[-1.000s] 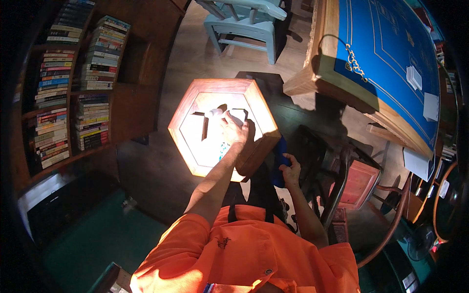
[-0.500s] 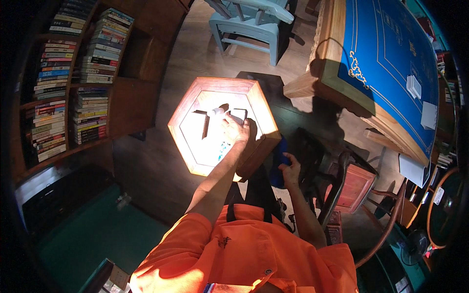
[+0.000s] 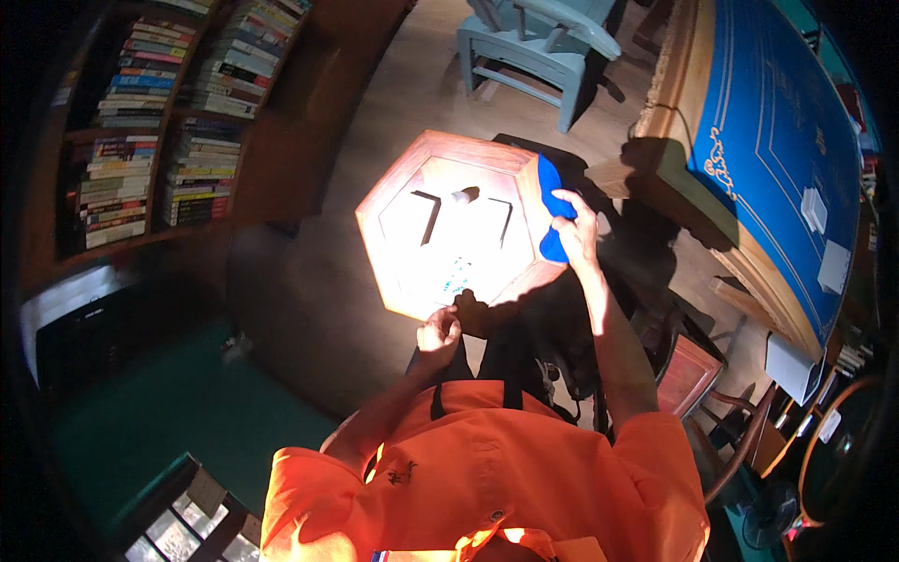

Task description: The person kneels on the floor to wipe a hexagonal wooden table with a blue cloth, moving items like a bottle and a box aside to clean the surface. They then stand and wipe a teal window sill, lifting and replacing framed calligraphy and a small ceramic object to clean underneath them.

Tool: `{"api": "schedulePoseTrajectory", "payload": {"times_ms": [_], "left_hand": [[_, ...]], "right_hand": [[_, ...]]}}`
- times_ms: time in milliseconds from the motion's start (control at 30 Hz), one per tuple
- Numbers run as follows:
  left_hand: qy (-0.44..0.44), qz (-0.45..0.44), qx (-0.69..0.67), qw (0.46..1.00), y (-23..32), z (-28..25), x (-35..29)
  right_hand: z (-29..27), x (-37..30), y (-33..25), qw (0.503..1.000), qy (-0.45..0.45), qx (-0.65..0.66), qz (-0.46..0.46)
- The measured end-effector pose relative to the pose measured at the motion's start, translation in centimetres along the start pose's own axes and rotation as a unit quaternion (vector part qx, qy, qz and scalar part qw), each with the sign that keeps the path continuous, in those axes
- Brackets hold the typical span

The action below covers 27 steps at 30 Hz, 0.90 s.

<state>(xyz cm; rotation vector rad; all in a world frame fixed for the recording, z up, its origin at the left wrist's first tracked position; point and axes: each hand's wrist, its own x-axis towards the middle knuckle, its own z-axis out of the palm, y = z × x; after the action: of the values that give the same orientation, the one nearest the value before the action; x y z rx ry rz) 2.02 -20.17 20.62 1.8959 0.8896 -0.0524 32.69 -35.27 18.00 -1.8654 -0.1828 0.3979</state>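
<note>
A hexagonal wooden table point(image 3: 387, 187) stands before me, its white-looking inner top washed out by strong light. My right hand point(image 3: 579, 229) grips a blue cloth point(image 3: 552, 239) against the table's right rim. At the near edge, my left hand point(image 3: 438, 337) has curled fingers touching or very close to the wood; whatever they may hold is hidden. On the top lie a dark angled strip point(image 3: 430, 220), a small brown-and-white object point(image 3: 465, 195) and a thin dark-edged shape point(image 3: 506, 223). Blue-green specks point(image 3: 457, 273) show near the front.
Bookshelves point(image 3: 169, 122) full of books rise at the left. A pale blue chair point(image 3: 534, 56) stands beyond the table. To the right is a wooden table with a blue top point(image 3: 763, 140) bearing white cards point(image 3: 813, 211); a dark chair point(image 3: 688, 361) stands nearer me.
My left hand has drawn back from the tabletop to its near edge. My right hand has risen with the blue cloth from beside the table to its right rim. The view has shifted.
</note>
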Motion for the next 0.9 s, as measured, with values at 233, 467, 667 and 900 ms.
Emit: {"api": "schedulePoseTrajectory", "payload": {"times_ms": [233,467,667,900], "left_hand": [[0.001,-0.101,-0.011,0.995,-1.9,-1.7,-2.8],[-0.046,-0.113,-0.082,0.989,-5.6,-4.5,-2.9],[-0.095,-0.08,-0.098,0.987,-13.9,-9.0,-4.1],[-0.058,-0.12,-0.065,0.989,-21.5,-20.9,-7.6]], "right_hand": [[4.0,-1.0,3.9,0.938,-0.017,-0.331,-0.098],[4.5,-12.0,4.8,0.889,0.026,-0.453,-0.063],[12.9,-21.8,7.8,0.905,0.032,-0.423,0.034],[28.7,-28.0,6.4,0.95,-0.005,-0.287,0.121]]}}
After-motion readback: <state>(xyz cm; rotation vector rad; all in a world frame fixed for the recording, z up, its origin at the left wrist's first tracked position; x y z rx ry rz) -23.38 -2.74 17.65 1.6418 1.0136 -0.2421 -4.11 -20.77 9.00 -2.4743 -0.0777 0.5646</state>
